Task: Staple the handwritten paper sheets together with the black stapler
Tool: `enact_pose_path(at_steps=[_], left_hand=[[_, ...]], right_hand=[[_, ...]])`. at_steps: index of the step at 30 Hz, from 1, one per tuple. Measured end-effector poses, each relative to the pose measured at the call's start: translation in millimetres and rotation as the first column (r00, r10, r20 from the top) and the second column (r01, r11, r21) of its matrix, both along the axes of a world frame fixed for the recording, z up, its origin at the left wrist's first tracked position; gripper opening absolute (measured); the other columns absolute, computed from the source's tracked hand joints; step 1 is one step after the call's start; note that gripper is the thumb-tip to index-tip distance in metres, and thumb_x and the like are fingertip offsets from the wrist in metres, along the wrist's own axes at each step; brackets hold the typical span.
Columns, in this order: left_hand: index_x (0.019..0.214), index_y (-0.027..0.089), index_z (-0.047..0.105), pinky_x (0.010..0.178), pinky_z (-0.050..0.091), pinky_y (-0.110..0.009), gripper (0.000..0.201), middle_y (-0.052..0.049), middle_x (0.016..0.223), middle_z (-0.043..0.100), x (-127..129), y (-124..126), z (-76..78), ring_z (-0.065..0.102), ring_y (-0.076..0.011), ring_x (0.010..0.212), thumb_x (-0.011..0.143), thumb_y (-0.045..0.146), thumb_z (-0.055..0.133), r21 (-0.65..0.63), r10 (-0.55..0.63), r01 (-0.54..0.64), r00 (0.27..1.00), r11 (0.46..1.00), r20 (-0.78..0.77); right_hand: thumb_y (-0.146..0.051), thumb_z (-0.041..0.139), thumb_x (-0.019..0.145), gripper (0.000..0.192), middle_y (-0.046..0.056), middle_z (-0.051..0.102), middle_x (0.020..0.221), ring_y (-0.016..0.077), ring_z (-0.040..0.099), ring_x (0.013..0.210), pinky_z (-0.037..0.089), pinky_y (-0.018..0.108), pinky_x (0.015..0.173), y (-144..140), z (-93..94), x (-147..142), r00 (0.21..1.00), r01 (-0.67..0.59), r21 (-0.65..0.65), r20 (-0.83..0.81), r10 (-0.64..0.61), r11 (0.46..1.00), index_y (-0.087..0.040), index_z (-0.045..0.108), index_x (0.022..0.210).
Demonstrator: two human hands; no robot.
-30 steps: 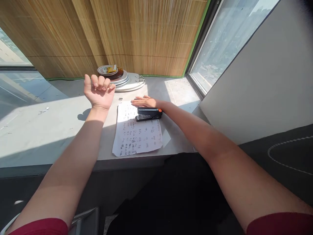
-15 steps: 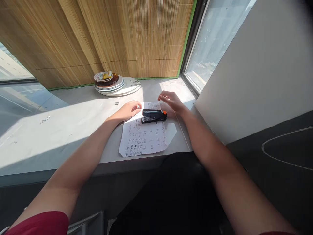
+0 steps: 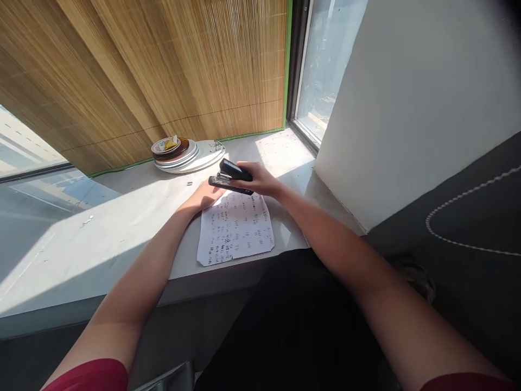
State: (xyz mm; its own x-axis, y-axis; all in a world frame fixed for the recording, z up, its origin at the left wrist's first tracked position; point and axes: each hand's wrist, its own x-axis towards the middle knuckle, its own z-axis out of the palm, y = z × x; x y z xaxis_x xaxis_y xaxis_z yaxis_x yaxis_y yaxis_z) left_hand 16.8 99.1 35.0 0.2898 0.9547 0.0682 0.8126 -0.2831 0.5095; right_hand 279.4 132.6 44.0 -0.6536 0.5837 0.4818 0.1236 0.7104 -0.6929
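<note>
A black stapler (image 3: 230,176) is lifted just above the far edge of some handwritten paper sheets (image 3: 236,227) that lie on a grey window ledge (image 3: 122,217). My right hand (image 3: 260,180) is closed around the stapler's rear, and its jaws point left. My left hand (image 3: 205,196) rests flat on the top left corner of the sheets, directly under the stapler's front. The fingers of my left hand are partly hidden by the stapler.
A stack of plates (image 3: 179,155) with a yellow wrapper on top stands at the back of the ledge under a bamboo blind (image 3: 163,70). A white wall (image 3: 407,98) rises at the right. Small staples (image 3: 86,221) lie scattered on the ledge at left.
My right hand picked the stapler up off the sheets and raised it toward their top left corner. My left hand came down from the air onto the paper.
</note>
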Motion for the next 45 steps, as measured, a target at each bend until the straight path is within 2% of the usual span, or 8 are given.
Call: enact_pose_path(at_steps=[5,8,22,27,30,34,40,45], left_hand=[[0.108,0.024,0.070,0.094,0.051,-0.043,0.020,-0.004,0.112,0.069,3.5,-3.7,3.1,0.060,-0.0241,0.101,0.093,0.037,0.071,0.029,-0.049,0.048,0.999,0.998,0.020],[0.109,0.024,0.070,0.091,0.050,-0.039,0.015,-0.004,0.108,0.066,4.2,-3.4,1.0,0.057,-0.0207,0.095,0.096,0.032,0.066,0.033,-0.029,0.029,0.999,0.999,0.016],[0.111,0.025,0.072,0.084,0.045,-0.038,0.016,-0.007,0.109,0.068,0.6,1.5,-6.1,0.056,-0.0221,0.089,0.102,0.031,0.060,0.064,-0.067,0.066,0.997,0.996,0.025],[0.112,0.024,0.074,0.083,0.044,-0.037,0.016,-0.006,0.104,0.067,-1.3,2.9,-8.2,0.054,-0.0213,0.087,0.100,0.027,0.063,0.081,-0.071,0.068,0.997,0.994,0.037],[0.113,0.025,0.075,0.084,0.045,-0.037,0.017,-0.006,0.104,0.067,-2.0,2.9,-8.2,0.054,-0.0213,0.088,0.100,0.027,0.064,0.072,-0.059,0.057,0.998,0.996,0.035],[0.116,0.025,0.075,0.086,0.046,-0.038,0.020,-0.007,0.107,0.067,-3.5,3.4,-8.9,0.054,-0.0222,0.090,0.100,0.029,0.063,0.062,-0.050,0.048,0.998,0.997,0.032],[0.114,0.023,0.075,0.085,0.046,-0.037,0.022,-0.006,0.110,0.069,-6.0,5.0,-8.1,0.056,-0.0214,0.090,0.098,0.026,0.060,0.048,-0.058,0.056,0.997,0.997,0.046],[0.115,0.020,0.076,0.084,0.049,-0.038,0.025,-0.006,0.111,0.072,-5.4,3.2,-5.2,0.057,-0.0211,0.088,0.096,0.026,0.059,0.013,-0.030,0.029,0.998,0.999,0.053]], right_hand=[[-0.056,0.073,0.095,0.037,-0.001,0.059,0.082,0.0171,0.053,0.079,0.039,0.034,0.075,-0.6,-6.7,-5.4,0.964,-0.208,-0.003,0.171,0.205,0.978,-0.024,0.058,0.085],[-0.051,0.077,0.092,0.032,-0.001,0.063,0.084,0.0171,0.054,0.079,0.039,0.033,0.074,6.5,-8.9,2.8,0.932,-0.257,-0.030,0.255,0.256,0.966,-0.024,0.060,0.087],[-0.058,0.083,0.091,0.039,0.001,0.062,0.089,0.0206,0.053,0.085,0.037,0.033,0.073,16.9,4.8,38.6,0.882,-0.224,-0.207,0.372,0.289,0.952,-0.024,0.063,0.095],[-0.058,0.087,0.086,0.041,0.000,0.060,0.086,0.0196,0.051,0.081,0.037,0.033,0.071,21.5,3.7,46.1,0.878,-0.194,-0.232,0.393,0.274,0.953,-0.024,0.065,0.093],[-0.061,0.081,0.091,0.040,0.001,0.062,0.088,0.0196,0.053,0.083,0.039,0.033,0.073,24.7,2.1,48.0,0.884,-0.205,-0.264,0.363,0.294,0.942,-0.023,0.068,0.096],[-0.058,0.069,0.102,0.035,0.003,0.068,0.095,0.0207,0.059,0.088,0.048,0.034,0.080,29.3,-0.4,55.5,0.913,-0.234,-0.397,0.225,0.341,0.888,-0.024,0.074,0.106],[-0.042,0.080,0.090,0.037,0.006,0.078,0.121,0.0250,0.070,0.112,0.058,0.039,0.100,31.3,-1.7,74.6,0.902,-0.335,-0.591,0.025,0.432,0.734,-0.026,0.077,0.123],[-0.034,0.084,0.086,0.037,0.007,0.078,0.123,0.0248,0.072,0.116,0.060,0.037,0.103,31.4,-1.1,78.2,0.885,-0.362,-0.665,-0.026,0.465,0.653,-0.024,0.076,0.121]])
